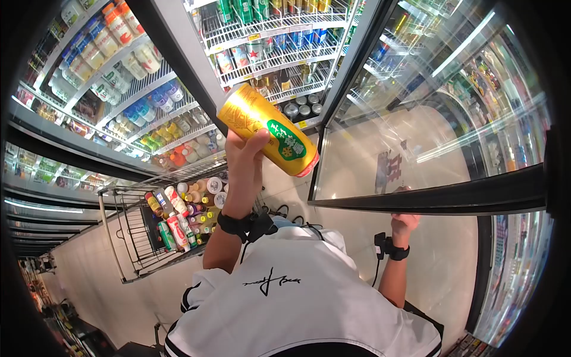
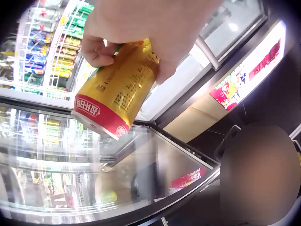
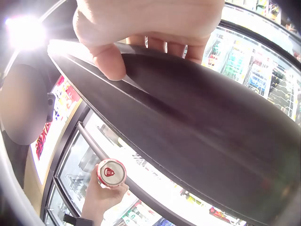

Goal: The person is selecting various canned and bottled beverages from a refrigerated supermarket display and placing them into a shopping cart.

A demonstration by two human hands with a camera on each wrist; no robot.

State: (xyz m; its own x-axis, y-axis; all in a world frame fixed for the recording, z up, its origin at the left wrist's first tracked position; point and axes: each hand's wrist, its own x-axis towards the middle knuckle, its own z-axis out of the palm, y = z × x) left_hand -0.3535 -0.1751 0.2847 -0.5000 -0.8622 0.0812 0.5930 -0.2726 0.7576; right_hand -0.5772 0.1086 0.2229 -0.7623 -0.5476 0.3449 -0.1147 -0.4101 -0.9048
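My left hand (image 1: 245, 159) grips a gold beer can (image 1: 275, 126) with a green label and a red rim, holding it tilted before an open drinks cooler. In the left wrist view the fingers curl round the can (image 2: 117, 94), its red-banded end pointing down. The right wrist view shows the can's pull-tab top (image 3: 112, 173) from the end. On the right, my right hand (image 1: 405, 224) holds the dark edge of the glass cooler door (image 1: 428, 199). Its thumb (image 3: 112, 63) lies on the near side of that frame, the other fingers behind it.
Wire shelves (image 1: 270, 38) in the cooler carry rows of cans and bottles. A metal shopping cart (image 1: 128, 238) with several bottles and packs stands at my left. More stocked shelves (image 1: 128, 89) line the left side. Pale floor tiles (image 1: 77, 262) show beyond the cart.
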